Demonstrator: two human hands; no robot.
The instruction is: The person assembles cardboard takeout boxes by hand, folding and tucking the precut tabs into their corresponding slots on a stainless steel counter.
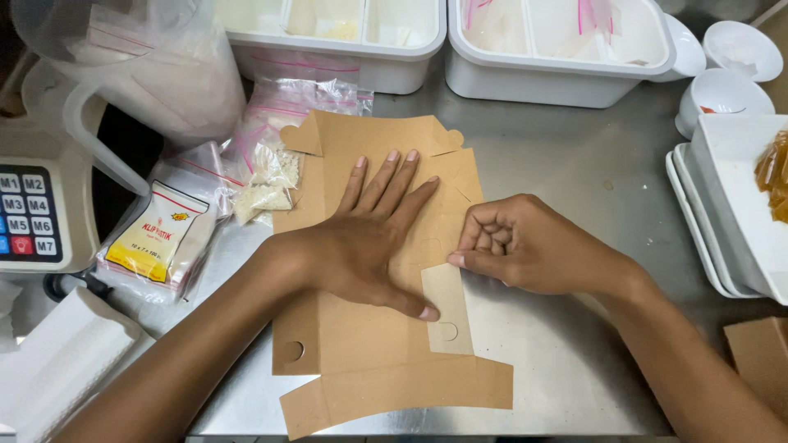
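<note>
Two bare hands work one flat brown cardboard box blank (361,361), which lies on the steel table (574,189). The left hand (365,238) is spread open, palm down on the blank's middle, gripping nothing; it seems to pin the sheet so it cannot slide. The right hand (517,246), at the blank's right edge, is curled, its thumb pressing a small folded flap (447,308), probably to crease it. Left of the blank lie small plastic bags (263,176); beyond it stand white bins (542,78).

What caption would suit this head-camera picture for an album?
Left hand flat on an unfolded brown cardboard box while right hand pinches its side flap on a steel table.
</note>
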